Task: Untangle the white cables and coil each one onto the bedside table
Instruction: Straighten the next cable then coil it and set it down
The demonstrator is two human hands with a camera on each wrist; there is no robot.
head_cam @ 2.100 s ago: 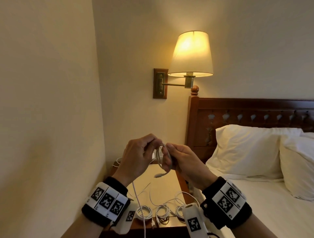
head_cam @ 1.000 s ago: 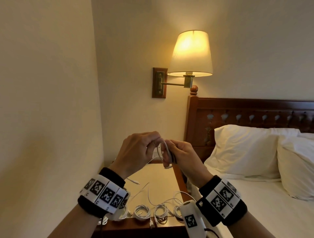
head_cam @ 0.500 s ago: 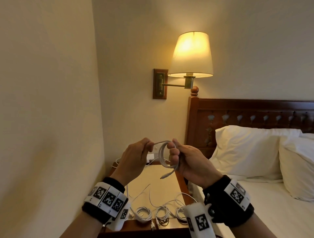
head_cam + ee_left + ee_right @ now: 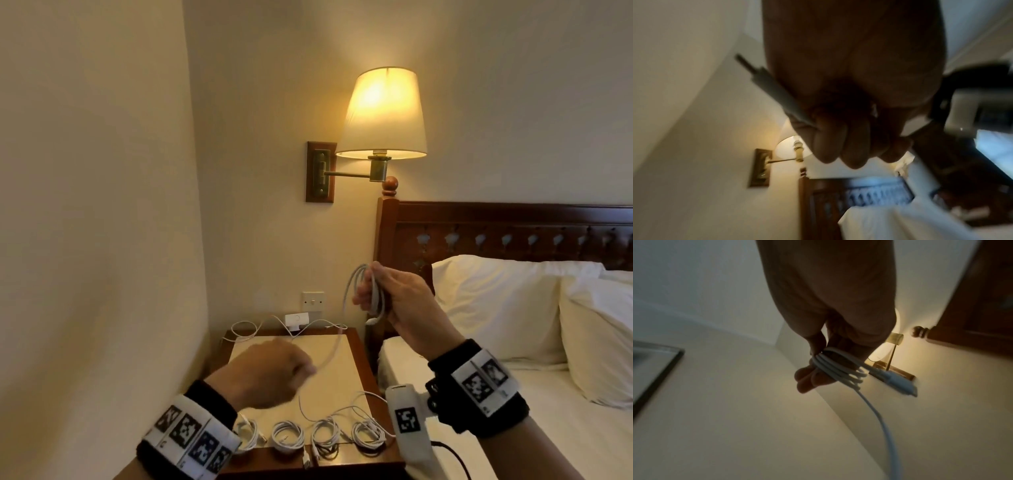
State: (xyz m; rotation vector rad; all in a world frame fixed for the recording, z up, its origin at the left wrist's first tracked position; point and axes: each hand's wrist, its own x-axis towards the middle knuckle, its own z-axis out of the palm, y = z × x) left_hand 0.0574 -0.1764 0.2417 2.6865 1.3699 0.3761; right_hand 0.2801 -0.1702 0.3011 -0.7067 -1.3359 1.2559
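While both hands (image 4: 394,301) grip cable (image 4: 346,308) (no legible writing).

Plain cream walls (image 4: 102,171) meet in a corner at the left. A lit wall lamp (image 4: 383,113) with a cream shade hangs on a brass arm from a wooden wall plate (image 4: 320,171). A white switch plate (image 4: 313,301) sits lower on the far wall. At right, a dark carved wooden headboard (image 4: 513,233) backs a bed (image 4: 548,428) with white pillows (image 4: 496,308).
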